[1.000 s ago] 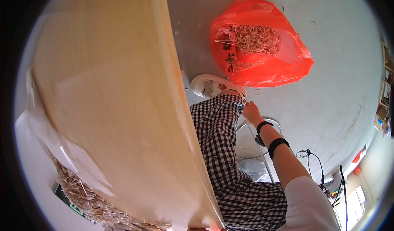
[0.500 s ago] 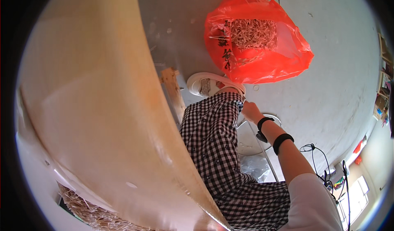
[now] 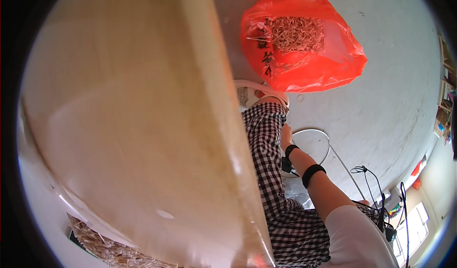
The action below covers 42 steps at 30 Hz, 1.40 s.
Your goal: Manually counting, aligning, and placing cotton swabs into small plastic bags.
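Observation:
My right hand reaches down beside the black-and-white checked trouser leg, near its hem. The cloth hides part of the hand, and its fingers do not show clearly. Two black bands circle that forearm. Just beyond the hem is a pale shoe, partly covered by the big surface at the left. My left hand does not appear. On the floor ahead lies a red plastic bag, its mouth spread around a heap of thin light-brown sticks.
A large glossy cream surface fills the left side, very close. Below it are more thin sticks. Beside my arm is a thin white ring-shaped frame. Black cables hang at the right, and shelves line the far right.
The cream surface covers more of the view, hiding a wooden piece and part of the shoe. My right hand has shifted slightly left and down, further behind the trouser leg.

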Tool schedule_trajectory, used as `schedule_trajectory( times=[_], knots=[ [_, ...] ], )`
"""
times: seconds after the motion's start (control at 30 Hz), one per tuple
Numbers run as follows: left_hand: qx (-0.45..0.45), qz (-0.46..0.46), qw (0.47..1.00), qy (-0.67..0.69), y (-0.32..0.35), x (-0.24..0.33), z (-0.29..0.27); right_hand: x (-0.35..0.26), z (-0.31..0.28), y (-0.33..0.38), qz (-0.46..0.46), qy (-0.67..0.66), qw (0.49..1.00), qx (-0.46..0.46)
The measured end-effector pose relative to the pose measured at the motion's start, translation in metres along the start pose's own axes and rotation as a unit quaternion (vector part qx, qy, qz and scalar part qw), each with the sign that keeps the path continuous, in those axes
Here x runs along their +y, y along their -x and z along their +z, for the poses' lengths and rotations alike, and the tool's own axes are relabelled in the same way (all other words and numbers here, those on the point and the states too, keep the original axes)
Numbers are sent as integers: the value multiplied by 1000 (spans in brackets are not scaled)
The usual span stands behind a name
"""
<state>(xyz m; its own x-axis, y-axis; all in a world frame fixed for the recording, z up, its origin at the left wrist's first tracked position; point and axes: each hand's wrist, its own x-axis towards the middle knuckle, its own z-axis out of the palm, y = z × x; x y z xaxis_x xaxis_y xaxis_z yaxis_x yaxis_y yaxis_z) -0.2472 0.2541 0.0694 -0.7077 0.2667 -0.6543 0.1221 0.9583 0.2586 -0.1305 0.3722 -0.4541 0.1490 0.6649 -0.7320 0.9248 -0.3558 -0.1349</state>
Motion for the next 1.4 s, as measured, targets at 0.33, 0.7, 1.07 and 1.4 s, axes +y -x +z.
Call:
schedule_trajectory(
  times=[0.33,0.7,1.07,1.4],
  knots=[
    [14,32,999,3,-1,-6,5,30,12,-36,-113,70,991,7],
    [65,-9,992,103,13,-31,36,-140,-296,148,-151,-213,846,-464],
    [146,84,724,669,119,18,49,-129,-390,381,-413,-51,684,-600],
    [284,34,724,627,217,-29,92,-54,-371,445,-480,17,613,-628]
  ],
)
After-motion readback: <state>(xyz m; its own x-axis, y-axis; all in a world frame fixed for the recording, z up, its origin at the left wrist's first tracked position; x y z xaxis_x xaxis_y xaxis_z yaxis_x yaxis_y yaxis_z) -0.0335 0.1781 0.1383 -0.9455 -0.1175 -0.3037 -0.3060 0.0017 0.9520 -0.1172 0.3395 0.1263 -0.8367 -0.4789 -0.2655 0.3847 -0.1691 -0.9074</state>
